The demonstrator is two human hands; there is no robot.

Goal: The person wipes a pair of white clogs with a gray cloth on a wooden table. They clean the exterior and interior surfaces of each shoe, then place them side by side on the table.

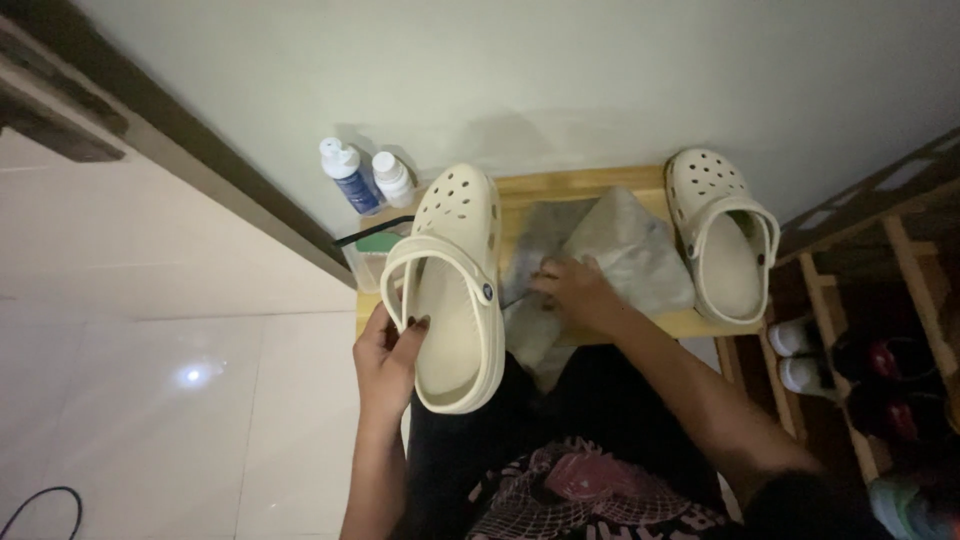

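My left hand grips the left edge of a cream clog with holes in its toe and a heel strap, holding it upright over the front of a small wooden stool. My right hand rests on a grey cloth spread across the stool top, fingers pressing its left part. A second matching cream clog lies on the right end of the stool, toe toward the wall.
Two small bottles, a blue one and a white one, stand by the wall at the stool's left. A clear container with a dark stick sits below them. A wooden shoe rack with shoes stands at the right. White tiled floor lies left.
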